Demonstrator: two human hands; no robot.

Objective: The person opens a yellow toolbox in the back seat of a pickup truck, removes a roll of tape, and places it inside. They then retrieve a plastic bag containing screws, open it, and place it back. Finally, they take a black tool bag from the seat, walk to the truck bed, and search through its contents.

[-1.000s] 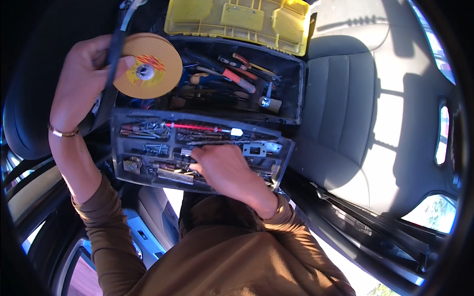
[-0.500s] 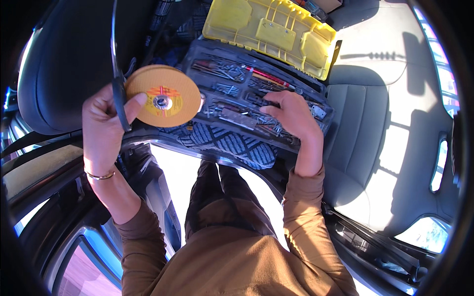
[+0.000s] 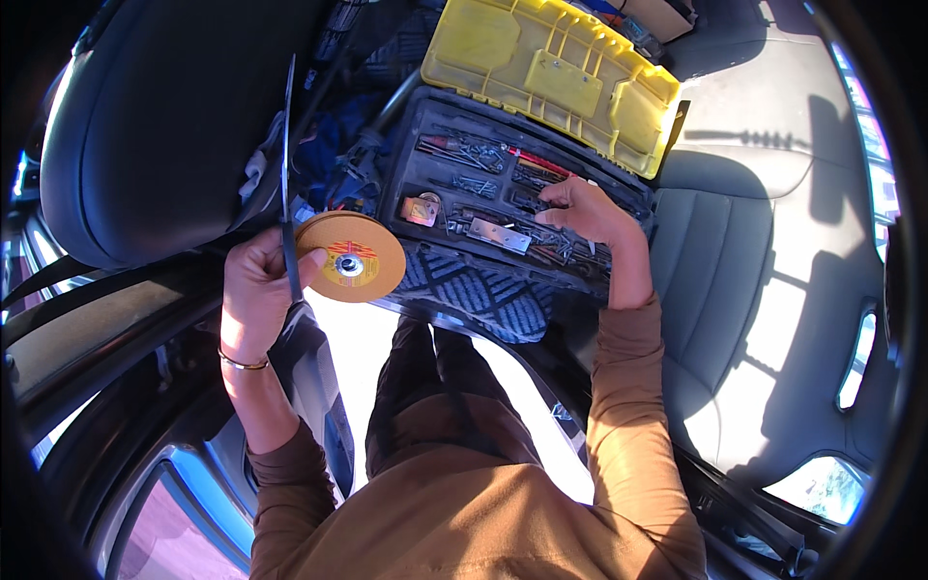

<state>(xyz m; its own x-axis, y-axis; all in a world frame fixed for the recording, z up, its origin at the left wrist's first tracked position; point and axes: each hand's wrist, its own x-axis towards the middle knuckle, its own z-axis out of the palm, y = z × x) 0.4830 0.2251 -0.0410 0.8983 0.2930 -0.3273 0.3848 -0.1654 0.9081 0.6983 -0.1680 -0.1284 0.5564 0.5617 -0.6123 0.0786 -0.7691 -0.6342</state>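
Note:
My left hand (image 3: pixel 259 290) is closed around tan cutting discs (image 3: pixel 372 266), pinched between thumb and fingers with their faces turned toward me. Upright in the same hand stands a long, thin dark strip (image 3: pixel 287 174), whose kind I cannot make out. My right hand (image 3: pixel 588 211) reaches into an open toolbox tray (image 3: pixel 411 174), fingers curled down among small hardware; whatever they grip is hidden. Screws and bits (image 3: pixel 474 186) fill the tray's compartments. A perforated metal plate (image 3: pixel 498 235) and a copper-coloured metal piece (image 3: pixel 420 209) lie on its near side.
The yellow lid (image 3: pixel 551 72) is folded back behind the tray. Under the tray's near edge is a patterned dark blue cloth (image 3: pixel 474 290). A grey car seat (image 3: pixel 715 261) is on the right, a dark seat back (image 3: pixel 174 126) on the left. Boxes (image 3: pixel 657 17) sit at the far end.
My left hand has moved right and nearer to me with the discs, uncovering the tray's left end and the copper-coloured piece. My right hand stays in the tray, thumb and fingers drawn closer together.

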